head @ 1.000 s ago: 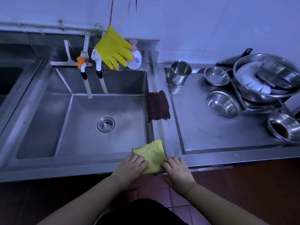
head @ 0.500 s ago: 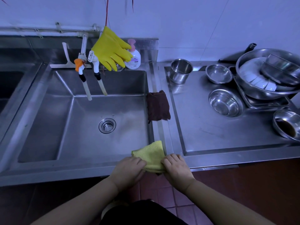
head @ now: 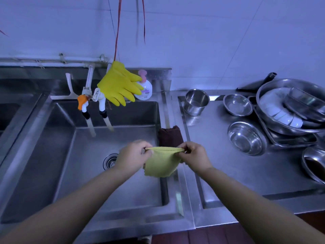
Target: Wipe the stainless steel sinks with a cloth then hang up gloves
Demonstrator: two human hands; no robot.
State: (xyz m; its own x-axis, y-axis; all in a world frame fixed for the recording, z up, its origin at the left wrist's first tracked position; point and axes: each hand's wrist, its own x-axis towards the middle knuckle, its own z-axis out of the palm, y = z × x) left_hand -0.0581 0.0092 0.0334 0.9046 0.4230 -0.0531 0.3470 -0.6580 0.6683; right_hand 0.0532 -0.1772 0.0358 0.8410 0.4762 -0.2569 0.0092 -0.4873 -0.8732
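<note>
We are looking at a pale tiled wall (head: 211, 41) bathing in dim bluish light, with red cords (head: 117, 27) hanging down it. A white pipe (head: 44, 60) is running along its base, and reddish-brown floor tiles (head: 202, 237) are showing below the steel counter (head: 219, 173).

A working kitchen's wash-up area: a deep steel sink (head: 112, 173) at centre, taps (head: 91, 101) and soap bottle (head: 144, 88) behind, and steel bowls (head: 245, 138) and a pot (head: 196, 102) on the bench (head: 228, 173) at right.
</note>
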